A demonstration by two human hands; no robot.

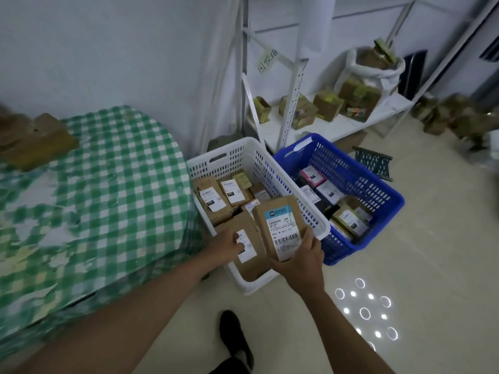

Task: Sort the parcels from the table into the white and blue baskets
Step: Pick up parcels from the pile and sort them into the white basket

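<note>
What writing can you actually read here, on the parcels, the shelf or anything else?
"231": small black tags on two parcels in the white basket.
"ZTO", roughly: label of the parcel gripped by the right hand; its remaining print and barcode are too small.
Handwritten note on the shelf frame: illegible scrawl.
Labels in the blue basket: too blurred.

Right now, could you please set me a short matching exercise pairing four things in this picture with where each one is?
Things:
1. Parcel with the blue-topped label
2. White basket
3. Blue basket
4. Left hand

Places:
A. On the floor against the checked table
B. Resting on a parcel inside the white basket
C. Held in the right hand
D. On the floor in front of the shelf

Pairs: 1-C, 2-A, 3-D, 4-B
</note>
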